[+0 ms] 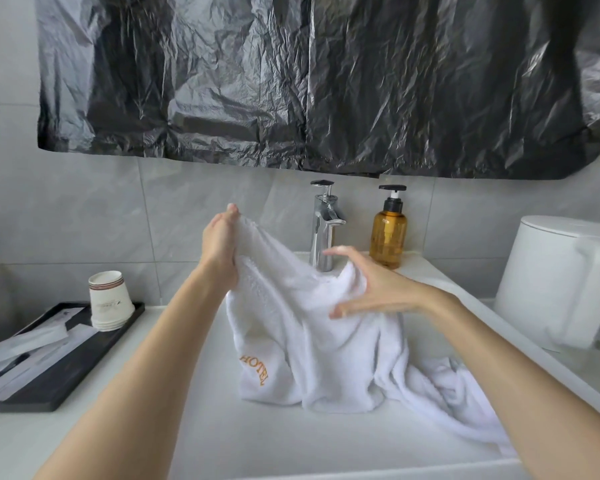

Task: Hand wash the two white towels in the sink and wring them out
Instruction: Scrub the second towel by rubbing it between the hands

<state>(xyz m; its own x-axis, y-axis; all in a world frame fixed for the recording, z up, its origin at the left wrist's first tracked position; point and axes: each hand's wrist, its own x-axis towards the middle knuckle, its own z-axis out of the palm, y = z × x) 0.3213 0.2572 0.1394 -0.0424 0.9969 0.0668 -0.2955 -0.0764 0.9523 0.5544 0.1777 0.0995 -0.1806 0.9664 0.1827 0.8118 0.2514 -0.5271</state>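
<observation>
A white towel [291, 327] with orange "HOTEL" stitching hangs over the white sink [222, 441], its lower end resting in the basin. My left hand [220, 244] pinches its top edge and holds it up high. My right hand [371, 285] grips a fold of the same towel to the right, thumb and fingers spread around the cloth, just in front of the chrome faucet [324, 226]. A second white towel [444, 386] lies crumpled at the basin's right side, partly under my right forearm.
An amber pump bottle [388, 233] stands right of the faucet. A stack of paper cups [110, 301] sits on a black tray [66, 372] with wrapped items on the left counter. A white toilet tank [561, 282] is at right. Black plastic sheeting [309, 81] covers the wall above.
</observation>
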